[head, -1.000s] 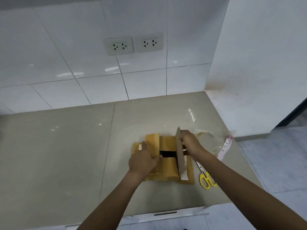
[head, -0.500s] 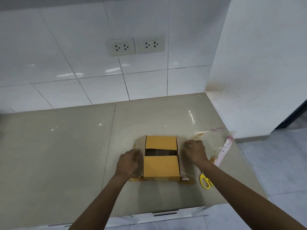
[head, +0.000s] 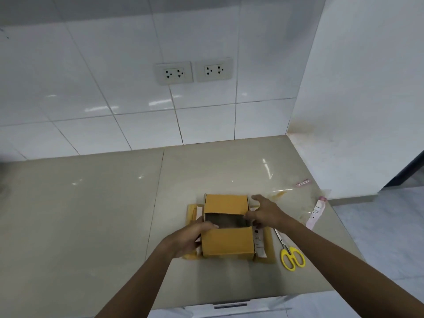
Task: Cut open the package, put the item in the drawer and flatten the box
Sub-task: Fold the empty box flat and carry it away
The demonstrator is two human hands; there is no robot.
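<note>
A small yellow-brown cardboard box [head: 228, 243] stands open on the beige counter [head: 91, 214], its flaps spread and a dark gap showing between the near and far flaps. My left hand [head: 192, 236] grips the box's left side, fingers curled over the edge. Against the right side rests my right hand [head: 263, 212], with its fingers on the box's upper right rim. Yellow-handled scissors [head: 290, 255] lie just right of the box. A white and pink tube [head: 317, 211] lies on a clear plastic bag [head: 296, 198] at the counter's right edge.
A white tiled wall with two socket plates [head: 193, 71] rises behind the counter. A white side wall [head: 367, 99] closes the right. Below the counter's front edge a white drawer front with a handle [head: 231, 306] shows.
The side flaps that were held upright have been pressed outward and down. Both hands shifted onto the box's sides, and the camera moved closer.
</note>
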